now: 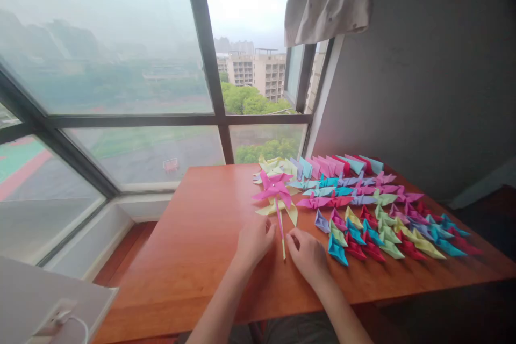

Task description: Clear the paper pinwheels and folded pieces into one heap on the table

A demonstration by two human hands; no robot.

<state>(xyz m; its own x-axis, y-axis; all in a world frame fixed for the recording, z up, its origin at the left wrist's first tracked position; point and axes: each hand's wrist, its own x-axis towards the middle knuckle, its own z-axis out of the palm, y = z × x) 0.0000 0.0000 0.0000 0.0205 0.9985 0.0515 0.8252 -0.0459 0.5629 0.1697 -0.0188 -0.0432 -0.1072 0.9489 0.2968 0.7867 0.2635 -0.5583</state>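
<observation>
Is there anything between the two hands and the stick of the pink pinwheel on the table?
Nothing visible does. The left hand and the right hand sit on either side of the stick of the pink pinwheel, fingers close to it. The folded paper pieces lie off to the right.

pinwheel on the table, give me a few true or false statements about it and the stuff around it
1. The pink pinwheel lies on the wooden table. True.
2. The left hand and right hand sit on either side of the pinwheel's stick. True.
3. The folded paper pieces are all one colour. False: they are pink, red, blue, green, yellow and purple.
4. The folded paper pieces lie left of the hands. False: they spread to the right.
5. The table stands beside a window. True.
</observation>
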